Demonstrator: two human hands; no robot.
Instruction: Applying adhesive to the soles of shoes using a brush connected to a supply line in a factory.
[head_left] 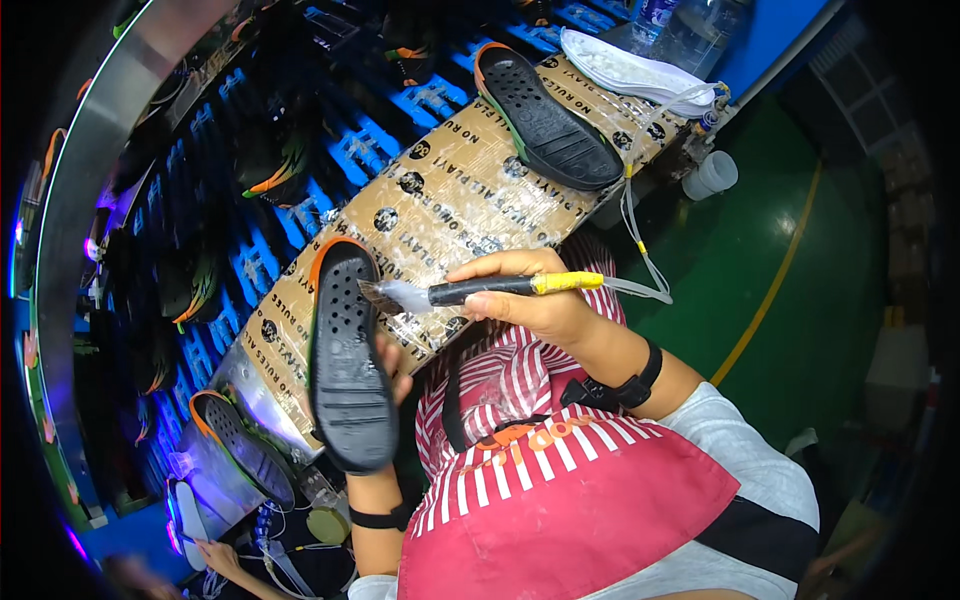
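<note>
Nearest, at six o'clock, spread a crimson, white-striped cloth apron [560, 530]. At eight, the mostly hidden left hand [397, 374] curled its grip round a black, orange-rimmed shoe sole [350, 375], partly over the brown cardboard-covered tabletop [450, 215]. The right hand [548, 312] pinched a black-handled, yellow-taped brush [478, 290]. The sole seemed light and springy, perhaps slick; its side edges suited holding.

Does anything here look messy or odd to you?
Yes, the brown bench covering looks untidy: whitish smears mark it, including near the brush in the right hand. I can't tell whether they're wet or dry.
</note>
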